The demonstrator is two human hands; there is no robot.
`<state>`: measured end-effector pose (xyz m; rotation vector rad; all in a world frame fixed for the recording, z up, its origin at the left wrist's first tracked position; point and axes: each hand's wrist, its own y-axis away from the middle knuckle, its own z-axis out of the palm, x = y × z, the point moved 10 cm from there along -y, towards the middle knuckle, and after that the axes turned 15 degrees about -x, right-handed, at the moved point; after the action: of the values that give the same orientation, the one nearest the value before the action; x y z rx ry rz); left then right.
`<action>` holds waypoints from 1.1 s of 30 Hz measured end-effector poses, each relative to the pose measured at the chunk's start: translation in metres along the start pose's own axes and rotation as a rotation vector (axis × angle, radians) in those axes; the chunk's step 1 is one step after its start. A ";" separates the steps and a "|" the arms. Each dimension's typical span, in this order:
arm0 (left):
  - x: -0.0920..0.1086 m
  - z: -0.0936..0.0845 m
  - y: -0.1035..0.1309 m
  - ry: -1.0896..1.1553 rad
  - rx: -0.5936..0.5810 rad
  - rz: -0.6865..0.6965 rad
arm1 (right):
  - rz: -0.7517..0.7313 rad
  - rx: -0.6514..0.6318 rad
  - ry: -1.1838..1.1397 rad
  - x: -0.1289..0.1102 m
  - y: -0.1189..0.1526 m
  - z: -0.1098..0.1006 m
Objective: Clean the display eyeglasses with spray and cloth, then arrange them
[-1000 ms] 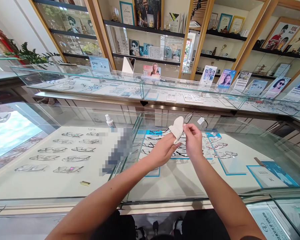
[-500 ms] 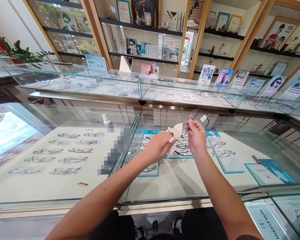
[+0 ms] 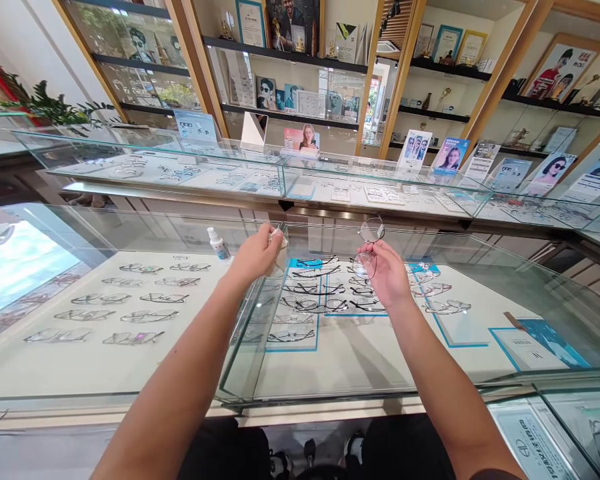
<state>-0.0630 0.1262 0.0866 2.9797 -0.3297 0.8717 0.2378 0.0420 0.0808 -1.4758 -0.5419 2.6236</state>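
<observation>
My right hand [image 3: 391, 273] pinches a pair of thin-rimmed eyeglasses [image 3: 371, 231] at the middle of the frame. The glasses are upended above the glass counter, one round lens over the other, with a small white tag near the upper lens. To the left, my left hand [image 3: 255, 255] is closed on a pale cleaning cloth [image 3: 280, 248], mostly hidden behind the fingers. It hovers over the glass divider, apart from the glasses. A white spray bottle [image 3: 219, 244] stands to the left of that hand.
Several eyeglasses [image 3: 314, 289] lie in rows on blue-edged cards inside the counter, and more spectacles [image 3: 164, 298] lie in the left section. Glass edges [image 3: 330, 402] run along the front. Behind stands another display case [image 3: 205, 172] with upright advertising cards [image 3: 414, 151].
My left hand has moved left with the cloth, away from the glasses. My right hand has turned the glasses more upright and shifted them slightly left.
</observation>
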 end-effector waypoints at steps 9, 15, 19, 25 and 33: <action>-0.048 0.047 -0.015 -0.252 -0.447 -0.155 | 0.028 -0.116 0.124 0.005 0.000 0.015; -0.001 0.026 -0.004 -0.322 -0.129 -0.046 | 0.050 -0.185 0.160 0.004 0.002 0.026; 0.081 0.001 0.043 -0.180 0.359 0.511 | 0.078 -0.257 0.230 0.006 0.003 0.033; 0.131 0.014 0.096 -0.115 0.457 0.918 | 0.129 -0.421 0.301 0.014 0.004 0.045; 0.122 0.018 0.085 -0.034 0.412 0.856 | 0.189 -0.500 0.345 0.019 0.007 0.049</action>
<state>0.0288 0.0175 0.1334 3.1832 -1.6948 1.0104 0.1874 0.0275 0.0865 -2.1593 -1.1212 2.3744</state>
